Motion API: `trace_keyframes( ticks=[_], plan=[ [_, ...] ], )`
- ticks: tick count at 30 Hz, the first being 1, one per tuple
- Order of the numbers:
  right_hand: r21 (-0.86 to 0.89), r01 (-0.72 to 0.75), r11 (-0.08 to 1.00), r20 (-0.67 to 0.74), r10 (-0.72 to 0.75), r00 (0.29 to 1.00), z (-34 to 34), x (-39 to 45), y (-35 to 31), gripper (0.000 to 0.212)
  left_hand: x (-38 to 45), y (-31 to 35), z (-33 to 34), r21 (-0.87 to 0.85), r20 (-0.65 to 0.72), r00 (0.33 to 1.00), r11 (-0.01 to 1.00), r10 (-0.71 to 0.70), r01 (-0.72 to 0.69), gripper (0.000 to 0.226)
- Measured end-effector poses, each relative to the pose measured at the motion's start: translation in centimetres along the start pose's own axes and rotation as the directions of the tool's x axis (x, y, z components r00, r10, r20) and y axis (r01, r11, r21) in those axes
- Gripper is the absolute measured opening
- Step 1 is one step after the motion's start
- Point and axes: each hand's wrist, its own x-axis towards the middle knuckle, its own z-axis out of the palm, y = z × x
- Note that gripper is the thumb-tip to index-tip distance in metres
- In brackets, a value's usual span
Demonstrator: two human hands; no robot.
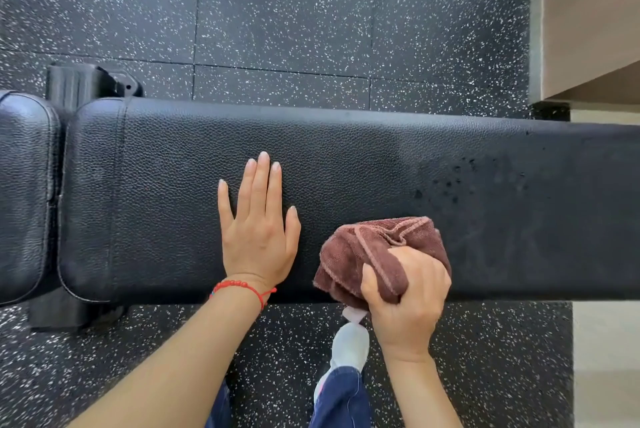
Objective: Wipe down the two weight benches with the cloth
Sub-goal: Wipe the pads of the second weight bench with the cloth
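Black, pebble-grained leatherette covered the long padded weight bench [346,157], whose separate seat pad [24,195] lay at far left. Only this one bench showed, so the job seemed at most partway. The left hand [258,230] pressed flat on the padding, fingers straight and slightly spread. Beside it, the right hand [407,296] gripped the bunched maroon terry cloth [360,251] at the bench's near edge. Droplets [453,185] farther right looked unwiped.
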Motion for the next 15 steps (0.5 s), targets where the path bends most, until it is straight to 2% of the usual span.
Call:
trace_keyframes(
  ticks=[6, 10, 15],
  plan=[
    [0.006, 0.089, 0.996, -0.044, -0.088, 0.995, 1.1, 2.9, 1.1, 0.027, 0.1, 0.1, 0.1, 0.025, -0.008, 1.000, 1.000, 0.003, -0.003, 0.056],
    [0.012, 0.142, 0.990, -0.084, -0.141, 0.986, 2.5, 7.3, 2.6, 0.032, 0.1, 0.1, 0.4, 0.046, -0.037, 0.999, 0.999, 0.010, -0.008, 0.056],
    [-0.067, 0.067, 0.996, -0.121, -0.074, 0.990, 4.2, 14.0, 4.0, 0.037, 0.0, 0.2, 0.4, 0.043, -0.064, 0.998, 0.999, 0.011, -0.008, 0.056]
  ],
)
